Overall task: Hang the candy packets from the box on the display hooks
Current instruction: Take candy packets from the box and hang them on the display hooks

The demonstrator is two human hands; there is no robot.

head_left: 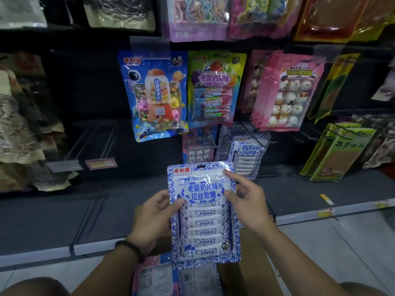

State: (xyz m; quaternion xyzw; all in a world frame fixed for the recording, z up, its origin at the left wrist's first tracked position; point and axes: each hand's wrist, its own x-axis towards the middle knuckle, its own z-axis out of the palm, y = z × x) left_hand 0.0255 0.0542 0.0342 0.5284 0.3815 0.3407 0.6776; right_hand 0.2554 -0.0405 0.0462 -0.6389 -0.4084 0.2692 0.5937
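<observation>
Your left grip (154, 212) and your right grip (248, 201) are bare. Your left forearm (102, 274) and right forearm (299, 253) are bare too, as far back from the grips as the view reaches. Just behind your left grip, round the wrist, you wear a dark bracelet (130, 249). It is close to black and seems to be made of rounded beads. Far behind the grips, a blurred rounded shape (32, 287) shows at a lower corner. Whether it is your knee can't be told.

Held packet (205, 212): upright between left grip (154, 216) and right grip (245, 201), above box (254, 270).
Hung packets (248, 154): behind it, slightly right.
Bare hooks (108, 144): left of those.
</observation>
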